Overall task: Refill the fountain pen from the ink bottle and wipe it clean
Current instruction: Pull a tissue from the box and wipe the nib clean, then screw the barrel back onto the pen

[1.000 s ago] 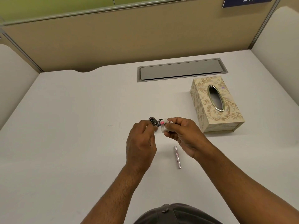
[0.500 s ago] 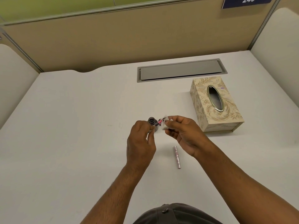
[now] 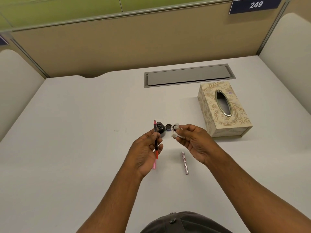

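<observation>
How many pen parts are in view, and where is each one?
3. The nib section is held upright in the left hand; a pink piece lies partly hidden beneath that hand; the silver barrel lies on the desk.

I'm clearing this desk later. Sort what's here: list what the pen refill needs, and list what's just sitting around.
Needed for the job:
pen, held in the left hand
ink bottle
bottle cap
stained tissue, pinched in the right hand
pen barrel
tissue box

Just there:
cable tray lid
number sign
</observation>
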A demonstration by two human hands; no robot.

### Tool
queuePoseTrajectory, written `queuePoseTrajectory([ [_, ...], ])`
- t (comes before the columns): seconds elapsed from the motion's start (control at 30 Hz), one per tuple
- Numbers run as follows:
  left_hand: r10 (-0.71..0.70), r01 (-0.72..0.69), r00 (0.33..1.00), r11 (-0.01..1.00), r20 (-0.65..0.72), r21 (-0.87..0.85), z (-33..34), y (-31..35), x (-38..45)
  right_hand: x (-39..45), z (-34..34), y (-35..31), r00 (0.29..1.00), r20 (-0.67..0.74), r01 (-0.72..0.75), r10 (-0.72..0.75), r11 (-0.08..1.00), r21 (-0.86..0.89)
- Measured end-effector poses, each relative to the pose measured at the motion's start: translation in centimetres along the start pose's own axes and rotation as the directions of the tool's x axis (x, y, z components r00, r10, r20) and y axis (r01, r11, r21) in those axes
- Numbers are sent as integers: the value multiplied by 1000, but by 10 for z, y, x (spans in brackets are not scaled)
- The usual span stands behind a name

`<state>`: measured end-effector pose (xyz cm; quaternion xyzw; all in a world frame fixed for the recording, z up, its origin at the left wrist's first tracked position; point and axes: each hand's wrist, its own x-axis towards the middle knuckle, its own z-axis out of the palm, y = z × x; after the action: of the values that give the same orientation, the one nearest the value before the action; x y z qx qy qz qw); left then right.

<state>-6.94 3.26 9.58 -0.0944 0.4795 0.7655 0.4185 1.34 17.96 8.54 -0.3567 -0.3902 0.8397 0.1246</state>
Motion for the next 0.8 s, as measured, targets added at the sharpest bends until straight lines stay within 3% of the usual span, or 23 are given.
queuePoseTrajectory([
  [0.17, -132, 135, 991, 988, 37, -79, -3, -3, -8, -10, 6, 12, 999, 14, 43, -42, 997, -63],
  [0.3, -179, 187, 979, 978, 95, -88, -9, -6, -11, -19, 14, 21, 990, 28, 141, -140, 928, -345],
  [0.6, -113, 122, 986, 991, 124, -62, -12, -16, -15, -25, 24, 50, 955, -2, 215, -297, 697, -684],
  [0.8, -50, 49, 993, 999, 105, 10, -14, -22, -15, -29, 19, 55, 954, 41, 238, -298, 662, -711],
])
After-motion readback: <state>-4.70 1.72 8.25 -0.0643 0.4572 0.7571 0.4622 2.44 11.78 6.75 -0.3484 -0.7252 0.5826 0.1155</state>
